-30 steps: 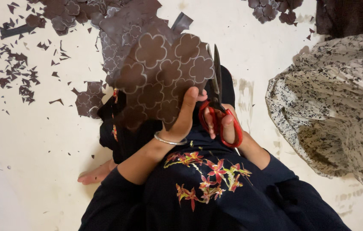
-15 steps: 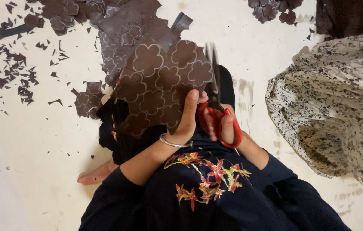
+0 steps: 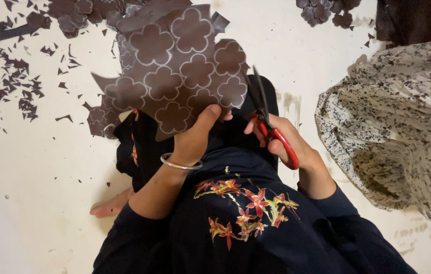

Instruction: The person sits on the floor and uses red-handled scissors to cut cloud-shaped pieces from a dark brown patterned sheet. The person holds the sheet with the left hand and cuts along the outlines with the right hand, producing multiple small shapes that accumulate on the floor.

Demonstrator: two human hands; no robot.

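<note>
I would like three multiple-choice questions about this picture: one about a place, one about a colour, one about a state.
1. Where do the small dark scraps lie?
A. on the pale floor at the person's left
B. on the speckled cloth
C. in a box

2. What colour are the handles of the scissors?
A. blue
B. red
C. yellow

3. How is the brown sheet with flower outlines?
A. lying flat on the floor
B. rolled up
C. held up in the left hand

Answers:
1. A, since the scraps are scattered over the pale floor, away from the speckled cloth.
2. B, as red loops show around the fingers of the right hand.
3. C, because the left hand grips its lower edge with the thumb on top.
</note>
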